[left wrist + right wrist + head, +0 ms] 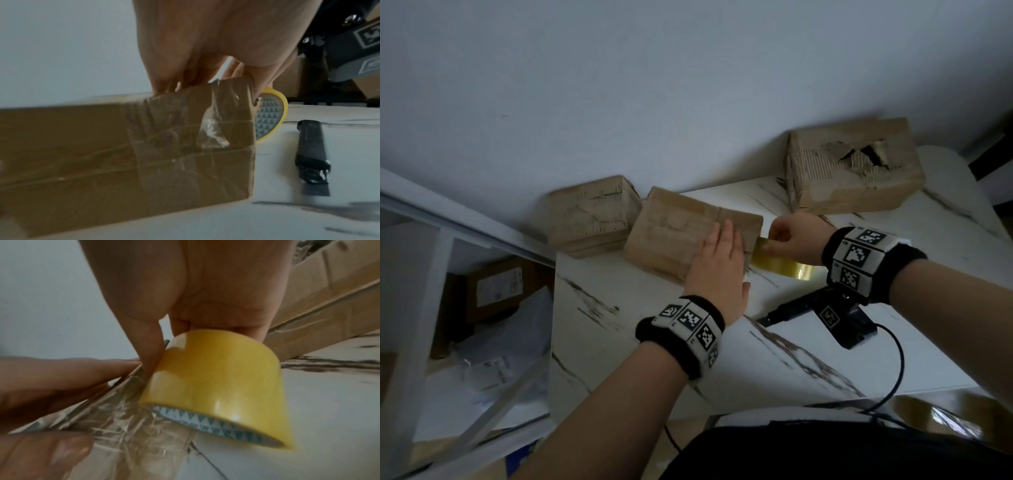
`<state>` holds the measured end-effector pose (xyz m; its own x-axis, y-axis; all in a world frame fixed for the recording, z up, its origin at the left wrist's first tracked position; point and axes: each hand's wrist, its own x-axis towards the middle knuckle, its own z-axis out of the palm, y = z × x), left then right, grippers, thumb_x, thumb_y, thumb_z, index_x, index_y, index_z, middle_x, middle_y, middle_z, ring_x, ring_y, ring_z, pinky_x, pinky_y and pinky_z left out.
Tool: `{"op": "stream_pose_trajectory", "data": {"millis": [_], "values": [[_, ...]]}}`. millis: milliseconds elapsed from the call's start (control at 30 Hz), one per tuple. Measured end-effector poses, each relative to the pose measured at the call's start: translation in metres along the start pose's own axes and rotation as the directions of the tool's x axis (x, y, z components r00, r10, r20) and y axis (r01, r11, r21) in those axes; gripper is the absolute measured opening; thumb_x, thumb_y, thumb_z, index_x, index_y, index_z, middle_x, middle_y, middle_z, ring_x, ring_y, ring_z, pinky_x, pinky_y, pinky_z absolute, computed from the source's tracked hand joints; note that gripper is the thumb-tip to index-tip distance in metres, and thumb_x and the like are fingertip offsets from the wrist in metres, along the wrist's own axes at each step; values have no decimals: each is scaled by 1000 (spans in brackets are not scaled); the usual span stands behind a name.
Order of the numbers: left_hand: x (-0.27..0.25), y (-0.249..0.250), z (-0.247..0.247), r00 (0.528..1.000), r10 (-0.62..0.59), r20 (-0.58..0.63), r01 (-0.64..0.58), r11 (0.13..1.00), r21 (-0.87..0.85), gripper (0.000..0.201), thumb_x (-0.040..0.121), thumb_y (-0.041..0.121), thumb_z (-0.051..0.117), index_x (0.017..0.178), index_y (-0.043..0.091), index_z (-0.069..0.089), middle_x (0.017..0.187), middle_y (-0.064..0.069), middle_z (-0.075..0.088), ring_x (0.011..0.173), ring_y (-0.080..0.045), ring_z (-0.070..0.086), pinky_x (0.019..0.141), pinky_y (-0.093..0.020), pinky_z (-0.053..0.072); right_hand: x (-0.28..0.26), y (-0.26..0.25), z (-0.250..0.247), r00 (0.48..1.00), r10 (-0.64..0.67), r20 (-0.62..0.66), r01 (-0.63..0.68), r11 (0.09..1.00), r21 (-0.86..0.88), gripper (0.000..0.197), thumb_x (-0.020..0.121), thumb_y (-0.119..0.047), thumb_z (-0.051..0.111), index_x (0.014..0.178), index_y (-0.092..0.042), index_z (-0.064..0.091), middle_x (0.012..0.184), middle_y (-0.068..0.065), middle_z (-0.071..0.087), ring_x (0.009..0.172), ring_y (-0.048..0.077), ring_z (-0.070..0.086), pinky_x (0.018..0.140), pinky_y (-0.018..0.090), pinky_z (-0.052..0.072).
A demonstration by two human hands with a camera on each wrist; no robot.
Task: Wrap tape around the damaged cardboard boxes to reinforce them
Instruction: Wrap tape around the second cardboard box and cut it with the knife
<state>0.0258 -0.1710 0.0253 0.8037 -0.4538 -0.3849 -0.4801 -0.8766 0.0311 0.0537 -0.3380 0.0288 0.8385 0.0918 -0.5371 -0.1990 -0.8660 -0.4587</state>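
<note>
Brown cardboard, creased and dull, makes up the middle box, which lies on the white marbled table close to the wall. The left wrist view shows clear tape already crossing its near end in wrinkled, shiny bands over the side and the corner. The left hand lies flat on the box top near its right end, fingers straight and together, thumb hanging over the near edge. The right hand is just beside that end of the box, fingers curled round a roll of yellow tape; the thumb presses the roll's outer face, and the core is white with a pattern of blue-green triangles. A short stretch of clear tape runs crinkled from the roll to the box end.

A second box stands touching the middle one on its left. A third box sits apart at the far right of the table, its top torn open with ragged flaps and bare corrugation. A black utility knife lies on the table near the roll.
</note>
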Motion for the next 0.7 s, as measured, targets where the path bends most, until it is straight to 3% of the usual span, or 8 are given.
{"op": "stream_pose_trajectory", "data": {"millis": [100, 233, 333, 400, 533, 567, 633, 700], "values": [[7, -8, -2, 990, 140, -11, -139, 990, 25, 77, 96, 38, 42, 150, 8, -4, 158, -9, -13, 146, -23, -10, 118, -36, -3, -6, 3, -1, 999, 51, -15, -50, 998, 27, 27, 85, -43, 59, 78, -18, 58, 75, 0, 58, 75, 19, 57, 64, 29, 44], [17, -19, -7, 987, 151, -48, -155, 983, -100, 74, 95, 30, 47, 152, 17, 1, 159, 0, -12, 146, -19, -7, 117, -35, 5, -15, -2, 0, 992, 93, -84, -84, 991, 100, 27, 86, -36, 57, 65, -20, 48, 64, -1, 51, 67, 19, 53, 61, 28, 40], [16, -25, -5, 994, 101, -45, -106, 986, -130, 72, 94, 30, 50, 151, 25, 6, 159, 0, -11, 146, -23, -8, 116, -42, 15, -23, -14, 3, 989, 111, -97, -103, 991, 86, 28, 89, -34, 54, 70, -15, 48, 66, -1, 46, 66, 16, 47, 56, 26, 35], [12, -30, -1, 993, 98, -61, -103, 990, -97, 69, 95, 29, 47, 151, 27, 7, 159, -1, -9, 146, -25, -7, 117, -44, 11, -27, -21, 12, 989, 125, -72, -118, 988, 97, 25, 91, -33, 52, 80, -11, 52, 74, 1, 48, 72, 17, 46, 56, 26, 33], [1, -50, 7, 993, 86, -76, -89, 995, -46, 68, 97, 25, 46, 151, 32, 4, 160, 2, -8, 147, -22, -6, 118, -45, 1, -33, -34, 32, 990, 139, 14, -139, 965, 223, 40, 93, -31, 51, 102, 7, 61, 86, 17, 54, 81, 26, 54, 69, 32, 41], [-2, -57, 7, 994, 76, -73, -79, 996, -44, 69, 96, 23, 46, 150, 34, 5, 160, 2, -8, 147, -21, -5, 118, -46, 1, -33, -39, 36, 991, 132, 38, -137, 958, 251, 39, 93, -31, 51, 97, 7, 61, 86, 20, 56, 79, 27, 56, 69, 33, 44], [-8, -70, 7, 996, 55, -66, -58, 997, -47, 70, 95, 20, 48, 150, 37, 8, 160, 1, -6, 147, -21, -3, 117, -46, 2, -34, -49, 45, 990, 120, 76, -137, 945, 298, 30, 94, -32, 51, 88, -3, 57, 80, 12, 57, 67, 20, 56, 61, 28, 44], [-12, -79, 8, 997, 48, -53, -51, 997, -56, 71, 95, 17, 49, 149, 38, 9, 160, -1, -6, 147, -20, -3, 117, -45, 3, -34, -57, 57, 984, 132, 115, -164, 926, 339, 29, 94, -34, 50, 90, -6, 56, 76, 6, 58, 60, 16, 57, 56, 24, 47]]}}
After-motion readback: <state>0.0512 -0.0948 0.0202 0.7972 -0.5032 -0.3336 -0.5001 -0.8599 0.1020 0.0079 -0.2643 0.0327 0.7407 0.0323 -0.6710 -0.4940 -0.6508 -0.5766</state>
